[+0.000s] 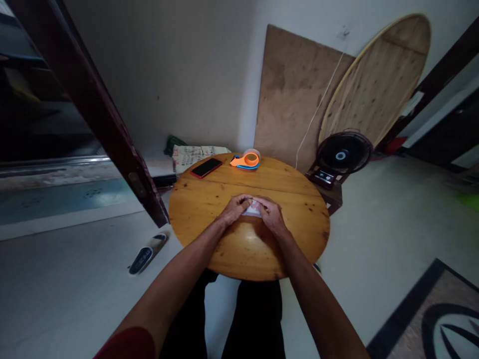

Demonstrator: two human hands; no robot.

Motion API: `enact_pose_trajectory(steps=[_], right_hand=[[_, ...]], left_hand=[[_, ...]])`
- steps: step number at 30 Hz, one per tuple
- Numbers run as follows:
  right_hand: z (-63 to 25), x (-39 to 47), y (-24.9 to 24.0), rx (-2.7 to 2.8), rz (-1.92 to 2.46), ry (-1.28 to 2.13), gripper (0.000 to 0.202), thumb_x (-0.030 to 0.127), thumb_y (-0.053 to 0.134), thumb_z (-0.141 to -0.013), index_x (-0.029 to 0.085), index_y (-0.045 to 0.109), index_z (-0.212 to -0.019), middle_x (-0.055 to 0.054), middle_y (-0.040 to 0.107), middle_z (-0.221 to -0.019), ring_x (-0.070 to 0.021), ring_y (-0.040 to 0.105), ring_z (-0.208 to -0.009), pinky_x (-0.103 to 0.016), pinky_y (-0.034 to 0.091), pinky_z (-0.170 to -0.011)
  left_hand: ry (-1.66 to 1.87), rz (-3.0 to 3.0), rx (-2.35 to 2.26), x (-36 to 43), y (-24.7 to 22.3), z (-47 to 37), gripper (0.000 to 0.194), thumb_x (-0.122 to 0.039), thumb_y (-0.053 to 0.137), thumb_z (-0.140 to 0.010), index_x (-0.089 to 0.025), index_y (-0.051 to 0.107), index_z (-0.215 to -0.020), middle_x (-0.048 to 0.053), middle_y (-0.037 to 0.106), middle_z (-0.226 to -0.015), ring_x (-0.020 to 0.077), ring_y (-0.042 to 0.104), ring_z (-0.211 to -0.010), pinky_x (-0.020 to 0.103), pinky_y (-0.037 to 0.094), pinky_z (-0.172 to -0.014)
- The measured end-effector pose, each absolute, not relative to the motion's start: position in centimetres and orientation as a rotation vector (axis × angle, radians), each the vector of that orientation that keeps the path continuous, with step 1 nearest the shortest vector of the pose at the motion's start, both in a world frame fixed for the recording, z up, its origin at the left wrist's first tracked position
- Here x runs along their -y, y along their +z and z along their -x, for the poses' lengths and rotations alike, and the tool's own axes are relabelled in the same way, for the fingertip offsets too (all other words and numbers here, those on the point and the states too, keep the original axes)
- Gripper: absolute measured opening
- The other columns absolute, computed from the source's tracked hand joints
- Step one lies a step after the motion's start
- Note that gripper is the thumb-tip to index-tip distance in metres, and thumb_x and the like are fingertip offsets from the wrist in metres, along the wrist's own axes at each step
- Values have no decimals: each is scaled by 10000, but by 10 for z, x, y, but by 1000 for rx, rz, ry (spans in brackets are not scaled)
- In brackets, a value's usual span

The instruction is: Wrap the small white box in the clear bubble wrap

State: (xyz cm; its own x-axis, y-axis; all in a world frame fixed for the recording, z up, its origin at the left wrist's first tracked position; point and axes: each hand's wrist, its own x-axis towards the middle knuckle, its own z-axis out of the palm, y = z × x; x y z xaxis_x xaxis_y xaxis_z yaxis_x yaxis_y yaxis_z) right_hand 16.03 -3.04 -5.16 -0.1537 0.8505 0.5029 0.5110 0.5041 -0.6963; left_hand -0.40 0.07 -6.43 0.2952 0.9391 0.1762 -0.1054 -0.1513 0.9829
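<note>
I log left hand (235, 208) and right hand (272, 214), fingers gripping a pink-and-white packet (253, 209) over the wooden surface (303, 204). Step: two-handed handling, I judge; next move calls for even pressure.

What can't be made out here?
All in the head view:
Small pale item: ends covered by the left hand and right hand; can't tell what it is.
Print on the pale sack: too small and blurred to read.
Rug: cut off by the right and bottom edges.
Dark blue thing on the floor: mostly hidden by the tabletop.
</note>
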Motion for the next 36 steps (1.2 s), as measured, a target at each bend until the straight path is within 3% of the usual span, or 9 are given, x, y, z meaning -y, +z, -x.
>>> enact_pose_trajectory(steps=[7, 10, 15, 23, 36], right_hand=[[-160, 35, -51, 1997, 1216, 164, 383, 334, 456, -930, 210, 639, -1244, -104, 662, -1208, -243, 584, -1131, -412, 441, -1030], [-160, 35, -53, 2022, 1225, 126, 399, 344, 480, -920, 224, 620, -1274, -101, 636, -1255, -251, 562, -1166, -429, 428, -1050], [-160, 34, -56, 1996, 1255, 73, 356, 388, 474, -935, 247, 680, -1188, -94, 622, -1264, -246, 556, -1166, -418, 433, -1042], [-158, 32, -57, 1922, 1282, 129, 320, 393, 503, -918, 260, 707, -1126, -87, 622, -1240, -251, 547, -1158, -420, 420, -1042], [-158, 30, -61, 1847, 1243, 191, 353, 401, 504, -901, 220, 609, -1186, -114, 582, -1267, -253, 515, -1198, -413, 398, -1055]], left_hand=[[1218, -1650, -940, -1, -65, -2, 269, -331, 523, -864, -164, 717, -945, 69, 698, -953, 197, 604, -895, 310, 450, -882], [1235, -1677, -967, 0, -64, -2, 235, -330, 551, -854, -179, 728, -884, 78, 702, -934, 218, 598, -930, 327, 431, -932], [1220, -1607, -988, -2, -62, 0, 209, -341, 588, -826, -178, 713, -788, 69, 683, -839, 219, 586, -900, 326, 438, -912], [1282, -1391, -1016, -10, -76, 1, 341, -338, 655, -765, -173, 665, -1063, 74, 672, -1072, 212, 599, -985, 328, 452, -918], [1264, -1288, -939, -2, -65, 1, 361, -289, 688, -711, -158, 673, -1047, 67, 683, -1068, 184, 610, -916, 304, 484, -852]])
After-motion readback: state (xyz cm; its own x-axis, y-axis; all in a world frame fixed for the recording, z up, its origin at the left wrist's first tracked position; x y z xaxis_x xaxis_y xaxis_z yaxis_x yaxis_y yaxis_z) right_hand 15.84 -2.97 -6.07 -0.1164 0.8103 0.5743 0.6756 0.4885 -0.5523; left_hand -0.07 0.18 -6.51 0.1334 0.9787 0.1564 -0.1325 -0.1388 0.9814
